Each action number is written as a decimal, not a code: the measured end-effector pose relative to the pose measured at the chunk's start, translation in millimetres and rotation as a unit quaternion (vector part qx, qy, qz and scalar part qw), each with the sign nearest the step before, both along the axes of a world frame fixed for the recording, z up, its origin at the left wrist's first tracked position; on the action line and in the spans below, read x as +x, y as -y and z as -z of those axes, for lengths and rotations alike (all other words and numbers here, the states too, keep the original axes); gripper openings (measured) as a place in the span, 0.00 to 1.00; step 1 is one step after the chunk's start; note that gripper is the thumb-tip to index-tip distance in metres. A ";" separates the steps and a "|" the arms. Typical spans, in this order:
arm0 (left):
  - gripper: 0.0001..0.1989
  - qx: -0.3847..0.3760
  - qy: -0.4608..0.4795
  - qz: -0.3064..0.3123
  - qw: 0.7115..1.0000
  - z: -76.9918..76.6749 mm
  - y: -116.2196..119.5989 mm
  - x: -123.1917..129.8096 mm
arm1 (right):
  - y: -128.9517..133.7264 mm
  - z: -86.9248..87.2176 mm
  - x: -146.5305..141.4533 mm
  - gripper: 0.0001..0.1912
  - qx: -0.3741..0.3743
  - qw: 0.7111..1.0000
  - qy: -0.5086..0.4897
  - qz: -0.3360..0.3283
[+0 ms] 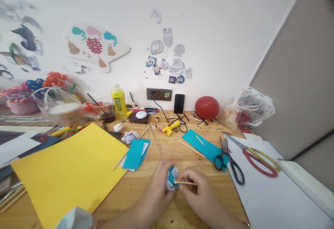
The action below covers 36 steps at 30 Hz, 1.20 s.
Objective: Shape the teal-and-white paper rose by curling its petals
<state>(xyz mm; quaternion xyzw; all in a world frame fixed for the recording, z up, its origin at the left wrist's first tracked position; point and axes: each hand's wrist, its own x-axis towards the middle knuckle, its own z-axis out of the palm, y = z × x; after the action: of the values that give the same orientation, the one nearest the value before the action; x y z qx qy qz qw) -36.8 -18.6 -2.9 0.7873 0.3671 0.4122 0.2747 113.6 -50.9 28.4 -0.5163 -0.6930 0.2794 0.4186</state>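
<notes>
My left hand (pixel 161 182) is wrapped round a crumpled blue-and-white paper piece (pixel 171 177) just above the wooden table. Between the thumb and fingers of my right hand (pixel 195 187) is a thin wooden stick (pixel 185 183), its left end touching the paper. My left palm hides part of the paper. Beyond my hands lie stacked blue paper pieces (pixel 134 154) and a crumpled white paper ball (pixel 129 137). A longer stick (pixel 192 149) rests near a blue paper strip (pixel 206 145), which carries a short stick piece (pixel 199 140).
A large yellow sheet (pixel 73 166) covers the left side. Black-handled scissors (pixel 227 159) and red-and-yellow-handled scissors (pixel 257 156) lie at right, near white sheets (pixel 281 190). Farther back are a yellow glue gun (pixel 171 128) with its cord, a phone (pixel 179 103), a red balloon (pixel 207 107) and a bottle (pixel 119 100).
</notes>
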 end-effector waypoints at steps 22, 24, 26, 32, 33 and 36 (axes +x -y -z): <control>0.28 0.037 -0.023 -0.009 0.999 3.3 6.4 -1.3 | 2.1 5.4 -2.6 0.08 0.035 0.999 0.031 0.015; 0.27 0.045 -0.031 0.000 0.999 -0.6 7.9 -1.8 | 1.4 5.7 -1.2 0.09 0.059 0.998 0.029 0.015; 0.26 0.048 -0.036 0.008 0.998 -4.1 8.7 -2.4 | 0.4 5.1 0.6 0.10 0.076 0.997 0.027 0.015; 0.23 0.044 -0.056 0.034 0.997 -2.3 7.5 -4.6 | -3.5 -0.5 5.5 0.10 0.030 0.998 -0.047 -0.002; 0.24 0.051 -0.059 0.038 0.996 -1.0 7.1 -4.9 | -4.1 -1.3 6.0 0.10 0.011 0.998 -0.059 -0.009; 0.26 0.072 -0.067 0.045 0.994 1.6 6.2 -4.6 | -4.9 -2.5 6.4 0.09 -0.021 0.997 -0.070 -0.017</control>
<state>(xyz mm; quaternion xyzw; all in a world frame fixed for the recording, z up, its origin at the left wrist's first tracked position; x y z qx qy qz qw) -41.5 -24.8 -4.4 0.8468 0.3183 0.3709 0.2099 120.0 -46.0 31.0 -0.4920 -0.6646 0.3368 0.4503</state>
